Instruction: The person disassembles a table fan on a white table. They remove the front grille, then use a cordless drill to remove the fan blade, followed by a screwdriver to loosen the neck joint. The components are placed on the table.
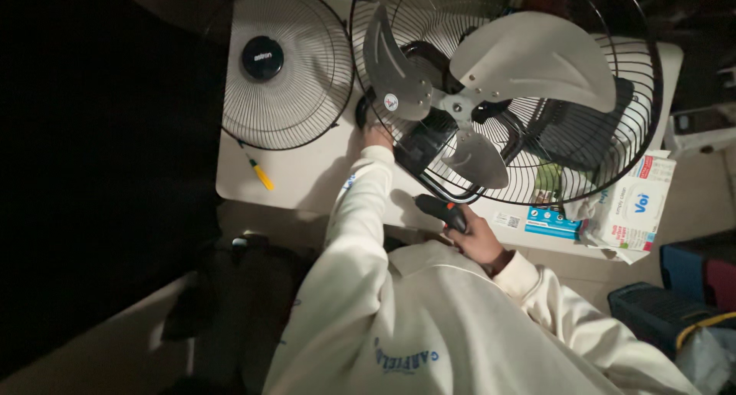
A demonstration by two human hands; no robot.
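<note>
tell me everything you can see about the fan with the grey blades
The fan lies tilted on the white table, front guard off, so three grey metal-looking blades on a riveted hub are bare. Behind them sit a black wire rear guard and a dark motor housing. The left hand touches the guard's lower left rim. The right hand holds a dark tool just below it.

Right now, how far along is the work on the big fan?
Done: the round wire front grille is off and lies on the white table.
In hand: the left hand grips the rear cage rim; the right hand holds a dark screwdriver.
Left: the grey metal blades are still mounted.
</note>
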